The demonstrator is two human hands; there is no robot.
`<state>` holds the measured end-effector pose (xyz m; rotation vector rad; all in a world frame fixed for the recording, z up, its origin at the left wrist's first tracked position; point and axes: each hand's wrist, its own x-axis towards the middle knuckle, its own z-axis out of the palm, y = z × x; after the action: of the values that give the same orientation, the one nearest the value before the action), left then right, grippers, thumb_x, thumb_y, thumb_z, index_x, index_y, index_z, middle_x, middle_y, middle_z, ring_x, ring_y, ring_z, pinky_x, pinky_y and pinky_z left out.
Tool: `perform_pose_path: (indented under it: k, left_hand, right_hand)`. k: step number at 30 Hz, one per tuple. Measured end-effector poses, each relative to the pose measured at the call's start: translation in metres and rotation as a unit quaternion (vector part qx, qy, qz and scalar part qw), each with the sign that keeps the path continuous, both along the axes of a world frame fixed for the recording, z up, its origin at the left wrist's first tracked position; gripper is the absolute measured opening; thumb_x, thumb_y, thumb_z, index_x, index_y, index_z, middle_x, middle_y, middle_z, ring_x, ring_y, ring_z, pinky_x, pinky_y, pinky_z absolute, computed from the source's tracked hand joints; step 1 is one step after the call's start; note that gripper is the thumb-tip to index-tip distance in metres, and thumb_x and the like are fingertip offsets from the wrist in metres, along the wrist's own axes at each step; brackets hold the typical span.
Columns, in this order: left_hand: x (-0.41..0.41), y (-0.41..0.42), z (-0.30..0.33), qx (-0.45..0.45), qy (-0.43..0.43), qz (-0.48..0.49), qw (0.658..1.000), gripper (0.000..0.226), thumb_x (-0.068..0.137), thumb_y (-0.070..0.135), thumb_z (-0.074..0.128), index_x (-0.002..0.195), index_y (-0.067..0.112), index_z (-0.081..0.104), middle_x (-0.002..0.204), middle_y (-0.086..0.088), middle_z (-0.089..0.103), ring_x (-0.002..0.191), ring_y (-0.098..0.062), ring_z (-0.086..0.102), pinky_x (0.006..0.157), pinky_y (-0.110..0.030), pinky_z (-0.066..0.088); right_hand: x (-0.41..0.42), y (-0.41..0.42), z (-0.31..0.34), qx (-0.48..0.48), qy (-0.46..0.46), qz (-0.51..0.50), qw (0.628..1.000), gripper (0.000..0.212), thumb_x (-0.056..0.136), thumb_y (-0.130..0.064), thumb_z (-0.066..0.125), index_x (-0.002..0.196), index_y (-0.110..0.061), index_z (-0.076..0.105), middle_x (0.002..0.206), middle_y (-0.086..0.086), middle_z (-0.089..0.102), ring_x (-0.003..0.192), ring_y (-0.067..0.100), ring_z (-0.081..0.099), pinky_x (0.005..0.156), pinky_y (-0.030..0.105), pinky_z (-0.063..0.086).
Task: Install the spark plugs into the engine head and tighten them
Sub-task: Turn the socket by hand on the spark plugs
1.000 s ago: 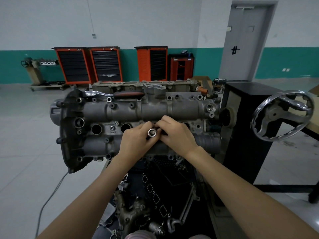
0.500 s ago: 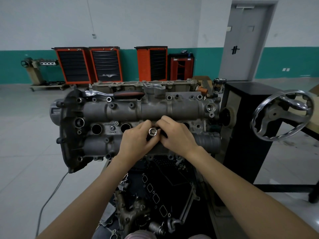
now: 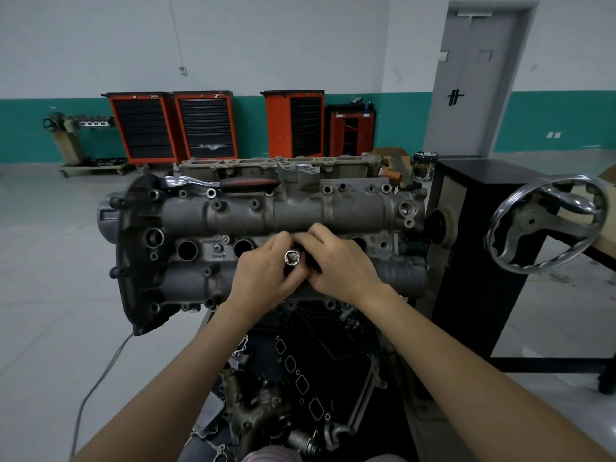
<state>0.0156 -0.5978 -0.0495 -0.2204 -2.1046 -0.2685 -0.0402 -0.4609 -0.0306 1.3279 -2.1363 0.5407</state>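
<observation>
A grey engine head is mounted on a stand in front of me, with a row of dark spark plug holes along its middle. Two holes on the left stand open and one shows at the right. My left hand and my right hand meet over the third hole. Both grip a chrome spark plug socket whose open square end faces me. The spark plug itself is hidden under my fingers. A ratchet with a red-black handle lies along the head's top edge.
A chrome handwheel on the black stand is at the right. Loose engine parts and gaskets lie below the head. Orange tool cabinets line the back wall. A grey cable runs over the floor at the left.
My fingers have shifted slightly around the socket, and it sits a touch lower between my hands. The engine head and the ratchet have not moved.
</observation>
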Motion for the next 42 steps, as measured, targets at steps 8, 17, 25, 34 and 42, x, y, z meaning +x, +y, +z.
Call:
perform_pose_path:
  k: [8,17,25,34,42]
  left_hand:
    - [-0.0029,0.001,0.0,-0.004,0.008,0.018,1.0,0.035,0.085,0.034,0.046,0.062,0.008,0.044,0.049,-0.002,0.047,0.037,-0.02,0.043,0.036,-0.025,0.028]
    - [0.0005,0.0035,0.003,0.009,-0.014,0.01,1.0,0.033,0.084,0.031,0.041,0.071,0.002,0.049,0.055,-0.008,0.052,0.038,-0.025,0.047,0.039,-0.025,0.026]
    - [-0.0028,0.0012,-0.0002,-0.004,-0.007,0.016,1.0,0.035,0.084,0.036,0.046,0.065,0.007,0.046,0.052,-0.001,0.051,0.039,-0.02,0.047,0.036,-0.027,0.031]
    - [-0.0015,0.0021,0.0,0.002,-0.003,0.016,1.0,0.032,0.083,0.031,0.043,0.069,0.003,0.047,0.055,-0.006,0.051,0.038,-0.024,0.046,0.04,-0.022,0.024]
    - [-0.0041,0.0,-0.0021,-0.002,-0.01,0.021,1.0,0.031,0.081,0.036,0.047,0.067,0.008,0.046,0.054,0.001,0.05,0.04,-0.016,0.045,0.04,-0.021,0.024]
  right_hand:
    - [-0.0007,-0.0011,0.0007,-0.04,-0.023,-0.006,0.999,0.013,0.085,-0.012,0.055,0.092,-0.002,0.058,0.088,0.011,0.054,0.07,0.033,0.055,0.055,0.043,0.046]
    - [-0.0015,-0.0014,-0.0013,-0.015,-0.013,-0.004,1.0,0.039,0.079,-0.016,0.063,0.117,-0.011,0.057,0.099,0.006,0.057,0.07,0.028,0.062,0.051,0.037,0.049]
    - [0.0,0.0002,0.0019,-0.043,-0.024,0.018,0.999,0.006,0.079,-0.002,0.057,0.084,-0.002,0.054,0.081,0.011,0.054,0.067,0.032,0.054,0.05,0.04,0.045]
    - [-0.0026,-0.0019,-0.0022,-0.019,-0.026,-0.008,0.999,0.039,0.078,-0.019,0.062,0.116,-0.012,0.054,0.102,0.004,0.056,0.075,0.028,0.061,0.055,0.038,0.05]
    - [-0.0011,-0.0007,0.0001,-0.04,-0.004,0.018,0.999,0.011,0.075,-0.001,0.059,0.085,0.0,0.056,0.079,0.014,0.056,0.065,0.036,0.056,0.048,0.042,0.047]
